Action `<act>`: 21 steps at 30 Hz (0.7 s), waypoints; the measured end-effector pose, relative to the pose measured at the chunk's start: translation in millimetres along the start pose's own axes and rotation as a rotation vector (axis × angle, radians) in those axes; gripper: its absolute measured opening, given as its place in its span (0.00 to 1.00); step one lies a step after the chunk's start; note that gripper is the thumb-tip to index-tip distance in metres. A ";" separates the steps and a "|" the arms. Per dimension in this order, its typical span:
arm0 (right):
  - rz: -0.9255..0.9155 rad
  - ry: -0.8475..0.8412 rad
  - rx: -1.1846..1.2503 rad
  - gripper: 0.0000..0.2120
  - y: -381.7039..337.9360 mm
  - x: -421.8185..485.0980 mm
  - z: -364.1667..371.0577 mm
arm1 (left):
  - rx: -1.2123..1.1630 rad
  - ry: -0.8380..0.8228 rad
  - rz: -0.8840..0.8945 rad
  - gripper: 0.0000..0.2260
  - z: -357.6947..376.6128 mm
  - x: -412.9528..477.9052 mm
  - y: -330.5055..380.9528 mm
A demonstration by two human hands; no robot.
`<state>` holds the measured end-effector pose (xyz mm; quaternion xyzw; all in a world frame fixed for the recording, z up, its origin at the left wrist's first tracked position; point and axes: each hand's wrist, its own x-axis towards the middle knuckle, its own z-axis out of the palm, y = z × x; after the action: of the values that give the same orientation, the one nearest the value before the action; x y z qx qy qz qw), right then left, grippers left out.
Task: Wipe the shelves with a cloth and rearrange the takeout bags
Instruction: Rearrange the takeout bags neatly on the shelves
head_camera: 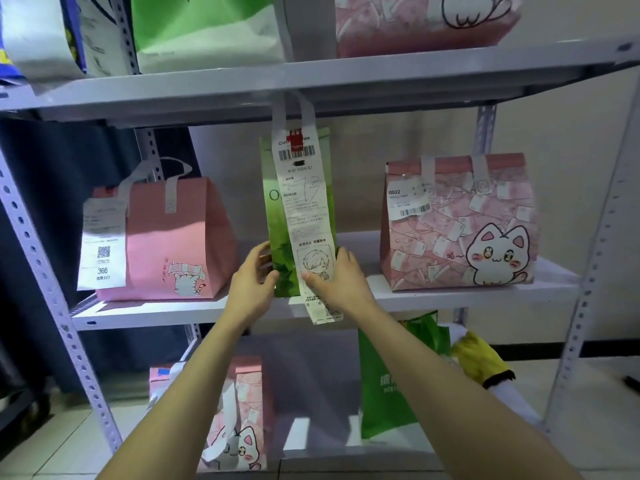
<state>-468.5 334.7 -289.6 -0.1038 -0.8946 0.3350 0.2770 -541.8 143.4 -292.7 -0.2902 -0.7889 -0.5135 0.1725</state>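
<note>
Both hands clamp the base of the tall green takeout bag (277,216): the left hand (254,282) on its left edge, the right hand (332,278) on its right edge, thumb pinning the long receipt (304,216) that hangs over the front. Gripping low on both sides likely keeps the narrow bag upright while it is positioned. It stands mid-way on the middle shelf (415,299), with the plain pink bag (173,244) at nine o'clock and the cat-print bag (460,230) at three o'clock.
</note>
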 end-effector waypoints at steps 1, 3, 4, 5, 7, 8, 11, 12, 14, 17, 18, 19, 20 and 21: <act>-0.006 0.003 0.004 0.33 1.7 -3.6 -4.3 | 0.004 0.062 0.017 0.24 -0.5 -1.7 3.1; -0.041 0.041 0.037 0.32 5.9 -11.0 -15.2 | 0.040 0.260 0.060 0.20 -0.8 -6.4 13.5; -0.073 0.079 0.054 0.31 8.2 -14.7 -21.9 | 0.037 0.369 0.091 0.18 -0.3 -9.1 21.2; -0.109 0.128 0.068 0.29 10.9 -18.7 -30.4 | 0.017 0.464 0.145 0.16 1.8 -11.7 30.9; -0.161 0.244 0.091 0.22 17.3 -25.1 -50.8 | -0.011 0.574 0.304 0.14 11.5 -15.4 55.2; -0.173 0.299 0.098 0.19 21.8 -27.3 -61.9 | -0.012 0.585 0.388 0.13 19.6 -15.5 69.2; -0.176 0.431 0.113 0.13 44.5 -32.2 -98.3 | -0.039 0.480 0.572 0.11 54.7 -11.8 110.0; -0.167 0.487 0.105 0.12 54.3 -33.6 -110.4 | -0.054 0.404 0.591 0.11 68.2 -10.8 120.4; -0.129 0.645 0.032 0.13 75.0 -36.0 -132.2 | -0.056 0.236 0.529 0.12 95.1 -8.9 131.0; 0.007 0.866 -0.069 0.21 106.0 -38.3 -161.2 | -0.021 0.001 0.256 0.23 129.3 -4.2 128.6; 0.061 0.895 -0.090 0.26 116.5 -37.1 -170.2 | -0.024 -0.074 0.156 0.29 137.5 -1.5 126.4; 0.121 0.892 -0.093 0.32 127.3 -34.8 -178.7 | -0.033 -0.143 0.070 0.35 143.7 2.0 124.1; 0.187 0.854 -0.064 0.39 137.9 -32.1 -186.2 | -0.041 -0.205 0.005 0.40 148.5 5.6 121.8; 0.255 0.785 0.000 0.46 146.7 -29.7 -192.7 | -0.045 -0.257 -0.042 0.43 152.0 8.3 119.6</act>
<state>-335.1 538.6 -278.8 -0.3338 -0.7008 0.3017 0.5536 -468.4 320.5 -265.8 -0.3406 -0.7987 -0.4932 0.0527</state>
